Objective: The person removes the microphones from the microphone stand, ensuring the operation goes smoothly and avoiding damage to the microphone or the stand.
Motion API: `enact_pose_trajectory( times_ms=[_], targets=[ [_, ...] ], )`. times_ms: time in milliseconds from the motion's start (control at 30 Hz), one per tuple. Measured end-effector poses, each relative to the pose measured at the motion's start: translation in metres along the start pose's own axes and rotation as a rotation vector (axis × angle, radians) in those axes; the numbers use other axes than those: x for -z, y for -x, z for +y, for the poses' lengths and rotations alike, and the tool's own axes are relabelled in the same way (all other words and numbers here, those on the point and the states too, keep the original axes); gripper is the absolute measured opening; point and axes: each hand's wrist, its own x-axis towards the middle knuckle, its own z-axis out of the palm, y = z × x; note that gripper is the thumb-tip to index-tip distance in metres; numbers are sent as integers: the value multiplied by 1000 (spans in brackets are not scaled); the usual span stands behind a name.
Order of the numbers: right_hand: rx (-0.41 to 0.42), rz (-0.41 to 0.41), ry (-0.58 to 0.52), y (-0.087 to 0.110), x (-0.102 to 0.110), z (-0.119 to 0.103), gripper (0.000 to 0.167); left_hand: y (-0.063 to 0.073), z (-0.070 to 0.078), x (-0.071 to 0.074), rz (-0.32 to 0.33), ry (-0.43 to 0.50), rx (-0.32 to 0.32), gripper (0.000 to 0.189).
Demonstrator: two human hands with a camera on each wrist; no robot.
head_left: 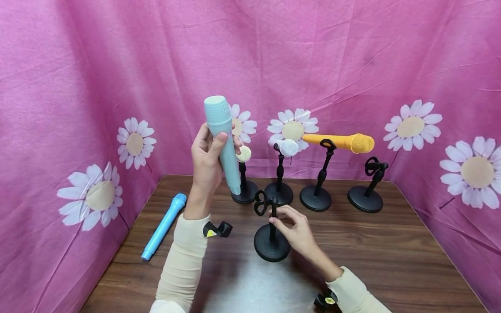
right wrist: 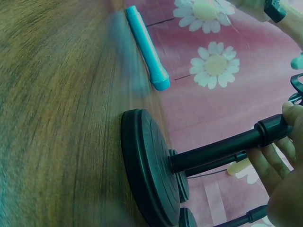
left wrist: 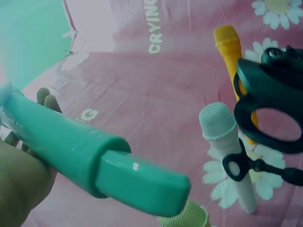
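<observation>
My left hand (head_left: 209,154) grips a pale teal microphone (head_left: 223,126) around its body, head end up, raised over the table. In the left wrist view the microphone's (left wrist: 71,142) tail end points toward the stands. Below and to the right, my right hand (head_left: 295,228) pinches the upright of a black desk microphone stand (head_left: 272,248). That stand's clip (head_left: 261,203) holds nothing. In the right wrist view the stand's round base (right wrist: 147,170) rests on the wooden table, with the thumb and fingers around the upper pole.
A blue microphone (head_left: 164,226) lies on the left of the wooden table (head_left: 391,261). Along the back stand black stands with a cream microphone (head_left: 244,154), a white microphone (head_left: 288,148) and a yellow microphone (head_left: 340,142). Another stand (head_left: 365,199) has a vacant clip. Pink floral cloth (head_left: 176,65) surrounds the table.
</observation>
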Motion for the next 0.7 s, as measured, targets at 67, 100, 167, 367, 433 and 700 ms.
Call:
enact_pose_trajectory(
  times_ms=[67, 100, 167, 367, 433, 700],
  targets=[
    [3, 0, 3, 0, 0, 0, 17, 1, 1, 3, -6, -11, -2, 59],
    [4, 0, 4, 0, 0, 0, 17, 1, 2, 5, -11, -13, -6, 59],
    [4, -2, 1, 0, 0, 0, 17, 2, 3, 8, -16, -23, -13, 58],
    [0, -5, 1, 0, 0, 1, 17, 5, 5, 18, -8, -72, -2, 57],
    [1, -6, 1, 0, 0, 1, 17, 6, 5, 22, -2, -95, 5, 56],
    [-2, -12, -7, 0, 0, 1, 17, 13, 7, 41, -14, -211, 35, 49]
  ],
)
